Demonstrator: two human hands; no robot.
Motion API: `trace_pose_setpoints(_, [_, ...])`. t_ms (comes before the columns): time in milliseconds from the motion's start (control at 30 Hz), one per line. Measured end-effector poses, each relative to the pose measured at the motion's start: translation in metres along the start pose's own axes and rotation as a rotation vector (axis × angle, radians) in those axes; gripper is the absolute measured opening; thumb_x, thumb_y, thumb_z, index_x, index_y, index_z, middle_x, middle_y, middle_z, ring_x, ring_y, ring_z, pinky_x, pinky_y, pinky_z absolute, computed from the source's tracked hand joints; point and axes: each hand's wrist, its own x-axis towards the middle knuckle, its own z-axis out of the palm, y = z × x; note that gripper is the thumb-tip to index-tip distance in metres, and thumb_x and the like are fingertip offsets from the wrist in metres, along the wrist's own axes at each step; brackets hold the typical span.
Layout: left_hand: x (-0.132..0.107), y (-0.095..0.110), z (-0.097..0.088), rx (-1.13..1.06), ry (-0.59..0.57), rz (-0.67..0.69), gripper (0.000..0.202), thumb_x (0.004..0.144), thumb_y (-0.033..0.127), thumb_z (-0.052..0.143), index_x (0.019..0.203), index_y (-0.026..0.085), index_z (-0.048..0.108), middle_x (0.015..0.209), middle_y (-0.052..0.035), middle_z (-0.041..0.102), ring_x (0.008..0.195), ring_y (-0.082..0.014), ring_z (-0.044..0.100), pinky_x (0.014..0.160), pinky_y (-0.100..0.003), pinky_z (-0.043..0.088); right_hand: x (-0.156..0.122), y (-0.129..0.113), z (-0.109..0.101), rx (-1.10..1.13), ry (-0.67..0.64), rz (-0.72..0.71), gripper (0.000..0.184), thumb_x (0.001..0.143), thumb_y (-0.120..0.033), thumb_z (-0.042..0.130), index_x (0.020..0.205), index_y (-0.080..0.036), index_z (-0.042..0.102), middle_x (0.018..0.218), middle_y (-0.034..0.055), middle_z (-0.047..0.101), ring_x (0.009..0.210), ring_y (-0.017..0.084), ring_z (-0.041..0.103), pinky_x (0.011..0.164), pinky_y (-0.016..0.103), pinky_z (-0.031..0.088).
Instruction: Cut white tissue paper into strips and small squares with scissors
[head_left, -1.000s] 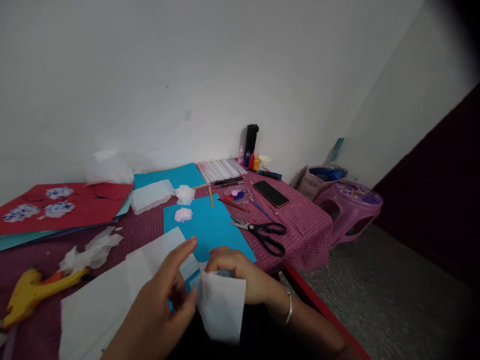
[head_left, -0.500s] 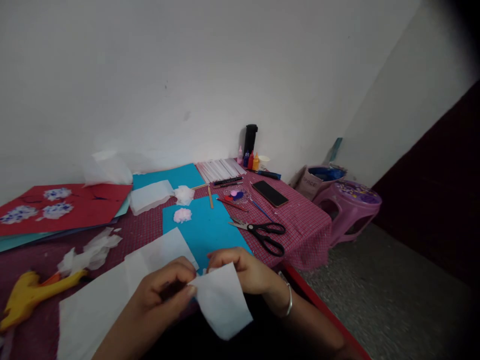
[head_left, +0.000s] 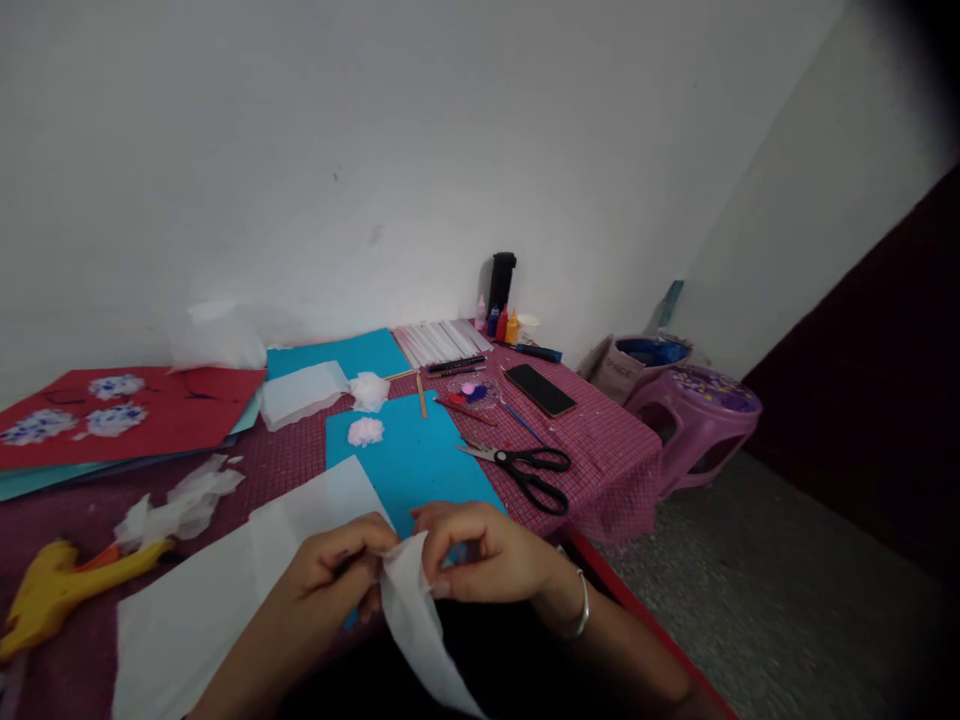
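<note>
Between my left hand (head_left: pixel 337 575) and right hand (head_left: pixel 487 560), both pinching its top edge, the white tissue sheet (head_left: pixel 424 630) hung gathered, seemingly to keep its folds tight, with the scissors (head_left: pixel 525 470) lying beyond my right hand.

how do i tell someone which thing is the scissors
On the pink checked tablecloth, look just right of the middle blue sheet. The scissors lie flat there, nearer than the black phone. Only they have black loop handles and bare metal blades.
</note>
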Motion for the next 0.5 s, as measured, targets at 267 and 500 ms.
trace_pose_setpoints(267, [0.002, -0.002, -0.007, -0.125, -0.066, 0.087, 0.025, 0.078, 0.011, 0.052, 0.055, 0.018, 0.055, 0.077, -0.0002, 0.057, 0.071, -0.0124, 0.055, 0.065, -0.023, 0.041, -0.003, 0.005, 0.001, 0.046, 0.144, 0.146, 0.013, 0.083, -0.029, 0.065, 0.079, -0.016, 0.063, 0.081, 0.0026, 0.062, 0.079, 0.014, 0.059, 0.091, 0.034, 0.043])
trace_pose_setpoints(500, [0.001, 0.004, 0.003, 0.089, 0.153, -0.027, 0.012, 0.075, 0.015, 0.05, 0.068, 0.02, 0.058, 0.055, 0.0055, 0.051, 0.05, -0.0106, 0.048, 0.049, -0.021, 0.039, -0.004, 0.001, 0.003, -0.039, 0.064, 0.258, 0.022, 0.077, -0.023, 0.067, 0.097, -0.016, 0.063, 0.089, 0.0018, 0.061, 0.081, 0.013, 0.056, 0.078, 0.026, 0.045])
